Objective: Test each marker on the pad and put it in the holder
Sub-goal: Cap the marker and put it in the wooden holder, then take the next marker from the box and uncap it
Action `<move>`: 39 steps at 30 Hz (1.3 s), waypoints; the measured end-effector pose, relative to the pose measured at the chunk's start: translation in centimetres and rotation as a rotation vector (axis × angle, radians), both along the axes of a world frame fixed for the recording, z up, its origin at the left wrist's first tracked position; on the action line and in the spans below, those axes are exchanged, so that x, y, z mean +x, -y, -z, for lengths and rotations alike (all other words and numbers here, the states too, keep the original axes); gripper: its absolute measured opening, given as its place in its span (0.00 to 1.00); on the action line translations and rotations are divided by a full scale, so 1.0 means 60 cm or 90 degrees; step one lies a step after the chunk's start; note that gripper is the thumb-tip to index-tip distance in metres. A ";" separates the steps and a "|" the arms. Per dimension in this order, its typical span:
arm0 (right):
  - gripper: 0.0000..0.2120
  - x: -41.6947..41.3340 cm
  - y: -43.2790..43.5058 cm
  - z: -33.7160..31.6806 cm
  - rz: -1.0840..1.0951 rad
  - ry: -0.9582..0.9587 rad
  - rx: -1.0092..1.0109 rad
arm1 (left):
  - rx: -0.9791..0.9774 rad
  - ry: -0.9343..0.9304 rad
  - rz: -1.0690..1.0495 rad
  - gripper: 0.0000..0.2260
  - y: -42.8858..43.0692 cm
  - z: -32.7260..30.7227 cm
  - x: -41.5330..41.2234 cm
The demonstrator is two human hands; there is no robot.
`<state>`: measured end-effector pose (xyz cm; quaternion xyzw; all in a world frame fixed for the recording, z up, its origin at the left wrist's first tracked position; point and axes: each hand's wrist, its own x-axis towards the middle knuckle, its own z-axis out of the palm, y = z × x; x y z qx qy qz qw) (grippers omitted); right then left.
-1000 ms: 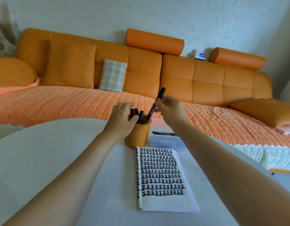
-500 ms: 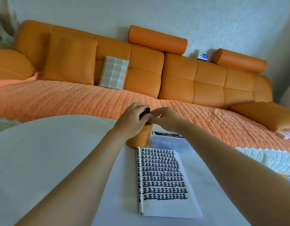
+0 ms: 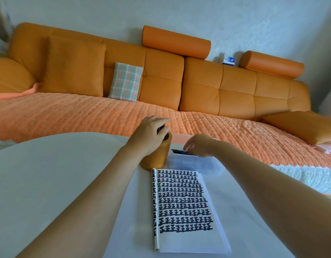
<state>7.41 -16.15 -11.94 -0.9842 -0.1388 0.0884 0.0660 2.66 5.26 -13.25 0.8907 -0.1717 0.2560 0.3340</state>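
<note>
At the left, a wide stretch of white table point(image 3: 49, 174) runs out to its curved far edge, with the orange sofa point(image 3: 198, 86) beyond it. The left hand point(image 3: 149, 133) sits on top of the wooden holder point(image 3: 157, 157), near that far edge. Its fingers and thumb curl round the dark tops of the markers point(image 3: 160, 129) standing inside. The hand hides nearly all of them, so I cannot tell how many there are.

Just in front of the holder lies the pad point(image 3: 187, 211), its top corner almost touching the holder's base. Rows of black marks fill most of the page, and a white strip is left along the near end.

Right of the holder and behind the pad stands a clear box point(image 3: 194, 162), its walls faint and hard to trace. The right hand point(image 3: 200, 146) reaches over it with its fingers bent down, fingertips on a black marker point(image 3: 179, 151) at the box's top. Whether they pinch it or only touch it I cannot tell. The right forearm covers the table's right side.
</note>
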 end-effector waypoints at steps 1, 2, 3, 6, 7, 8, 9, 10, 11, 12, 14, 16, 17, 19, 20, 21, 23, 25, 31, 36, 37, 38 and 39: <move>0.20 0.005 -0.002 0.001 -0.002 -0.005 -0.018 | -0.002 0.012 -0.008 0.15 -0.001 0.000 0.002; 0.21 0.011 -0.005 0.003 -0.005 -0.010 -0.028 | -0.005 0.028 -0.020 0.13 -0.003 0.001 0.004; 0.21 0.016 -0.008 0.005 -0.010 -0.015 -0.033 | -0.005 0.044 -0.033 0.12 -0.004 0.002 0.006; 0.20 0.025 -0.014 0.010 -0.032 -0.036 -0.055 | -0.008 0.078 -0.055 0.10 -0.002 0.007 0.010; 0.19 0.026 -0.016 0.010 -0.042 -0.040 -0.067 | -0.006 0.086 -0.064 0.10 0.001 0.009 0.011; 0.18 0.026 -0.017 0.010 -0.052 -0.041 -0.077 | -0.006 0.086 -0.072 0.11 0.003 0.011 0.012; 0.17 0.026 -0.018 0.009 -0.061 -0.038 -0.082 | -0.008 0.078 -0.075 0.11 0.005 0.012 0.012; 0.16 0.027 -0.019 0.009 -0.068 -0.034 -0.087 | -0.013 0.067 -0.070 0.11 0.006 0.013 0.013; 0.16 0.027 -0.021 0.009 -0.077 -0.027 -0.093 | -0.020 0.056 -0.060 0.11 0.006 0.013 0.013; 0.16 0.027 -0.021 0.008 -0.084 -0.020 -0.098 | -0.028 0.048 -0.050 0.11 0.005 0.012 0.013; 0.14 0.024 -0.020 0.005 -0.092 -0.001 -0.091 | -0.040 0.031 -0.045 0.11 0.004 0.008 0.013; 0.12 0.017 -0.016 -0.002 -0.095 0.029 -0.069 | -0.017 0.023 -0.060 0.12 0.003 0.005 0.011; 0.12 0.013 -0.014 -0.006 -0.091 0.043 -0.050 | 0.012 0.028 -0.075 0.13 0.003 0.004 0.009; 0.12 0.002 -0.008 -0.012 -0.070 0.069 0.003 | 0.059 0.056 -0.100 0.17 0.001 0.002 0.007; 0.11 -0.006 -0.004 -0.016 -0.058 0.084 0.029 | 0.062 0.075 -0.106 0.18 0.000 -0.001 0.004; 0.11 -0.014 -0.001 -0.019 -0.049 0.104 0.054 | 0.060 0.098 -0.108 0.19 0.000 -0.005 0.001; 0.12 -0.036 0.006 -0.026 -0.047 0.152 0.101 | 0.064 0.150 -0.100 0.18 0.006 -0.014 -0.009; 0.13 -0.063 0.012 -0.033 -0.043 0.182 0.163 | 0.080 0.189 -0.068 0.16 0.019 -0.024 -0.022; 0.21 -0.144 0.038 -0.036 -0.027 0.180 0.283 | 0.187 0.108 0.101 0.16 0.068 -0.028 -0.068; 0.13 -0.208 0.065 -0.031 0.035 0.170 0.442 | 0.216 0.053 0.151 0.09 0.079 -0.008 -0.095; 0.12 -0.220 0.070 -0.030 0.058 0.162 0.496 | 0.208 0.042 0.152 0.08 0.081 -0.006 -0.101; 0.10 -0.233 0.074 -0.029 0.081 0.151 0.551 | 0.200 0.030 0.151 0.08 0.083 -0.006 -0.108; 0.09 -0.244 0.078 -0.027 0.104 0.142 0.600 | 0.194 0.024 0.151 0.08 0.087 -0.006 -0.116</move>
